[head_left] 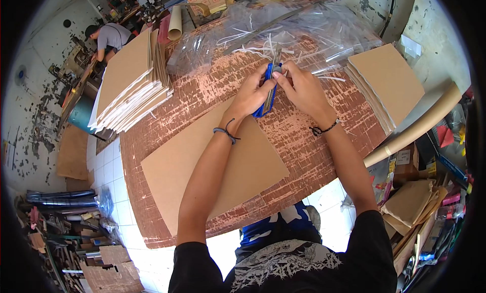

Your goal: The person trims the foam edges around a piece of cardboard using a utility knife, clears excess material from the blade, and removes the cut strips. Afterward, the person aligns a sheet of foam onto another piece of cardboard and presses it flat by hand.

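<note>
Both left hand (254, 93) and right hand (305, 89) hold a blue cutter (265, 104) over the middle of the table (298, 143); the cardboard sheet (248, 161) nears its front edge, with bare room between sheet and right-side cardboard stack (392, 80).

left hand (254, 93) and right hand (305, 89) hold 1 blue cutter (270, 94) near 1 brown cardboard sheet (250, 159).

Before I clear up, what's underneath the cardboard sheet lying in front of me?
The brown cardboard sheet lies on the worn tabletop, which shows along its edges. Whatever else is beneath is covered and can't be seen.
</note>
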A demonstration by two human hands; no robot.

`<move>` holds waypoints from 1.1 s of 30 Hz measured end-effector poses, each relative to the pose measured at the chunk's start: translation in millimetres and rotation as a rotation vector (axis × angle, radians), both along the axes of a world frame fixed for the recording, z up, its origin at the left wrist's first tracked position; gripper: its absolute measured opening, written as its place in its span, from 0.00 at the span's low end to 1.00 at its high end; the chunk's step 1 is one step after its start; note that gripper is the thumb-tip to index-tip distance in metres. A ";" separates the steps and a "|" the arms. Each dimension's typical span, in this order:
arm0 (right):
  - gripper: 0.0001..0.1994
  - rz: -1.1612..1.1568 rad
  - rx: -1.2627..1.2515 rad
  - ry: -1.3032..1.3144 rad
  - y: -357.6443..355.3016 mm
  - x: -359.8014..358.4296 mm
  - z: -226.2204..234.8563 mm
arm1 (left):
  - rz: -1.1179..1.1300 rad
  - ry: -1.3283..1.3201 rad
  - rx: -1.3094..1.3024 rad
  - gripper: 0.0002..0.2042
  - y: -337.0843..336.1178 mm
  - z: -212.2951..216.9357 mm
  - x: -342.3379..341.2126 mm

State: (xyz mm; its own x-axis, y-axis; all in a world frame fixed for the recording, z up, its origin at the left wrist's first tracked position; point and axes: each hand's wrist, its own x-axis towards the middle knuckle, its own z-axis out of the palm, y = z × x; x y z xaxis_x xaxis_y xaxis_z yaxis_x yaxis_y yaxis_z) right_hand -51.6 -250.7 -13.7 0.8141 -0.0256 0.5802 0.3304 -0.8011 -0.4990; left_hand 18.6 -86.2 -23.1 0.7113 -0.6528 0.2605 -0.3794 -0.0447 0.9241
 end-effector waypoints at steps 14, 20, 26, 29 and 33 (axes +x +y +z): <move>0.15 -0.022 -0.126 0.040 1.0 0.7 -3.9 | 0.094 0.032 -0.085 0.24 -9.2 -12.6 -4.3; 0.17 -0.001 -0.105 0.109 1.7 -0.8 -2.4 | 0.117 0.143 -0.116 0.22 -8.9 -11.3 -7.6; 0.18 0.023 -0.118 0.134 -0.2 -0.5 -0.9 | 0.115 0.213 -0.067 0.23 -7.3 -13.5 -1.2; 0.17 0.031 -0.123 0.135 -0.9 0.2 -3.7 | 0.097 0.228 -0.074 0.23 -9.2 -15.2 -1.8; 0.16 0.045 -0.100 0.131 -0.3 -0.1 -2.3 | 0.089 0.168 -0.198 0.24 -13.0 -17.2 -3.3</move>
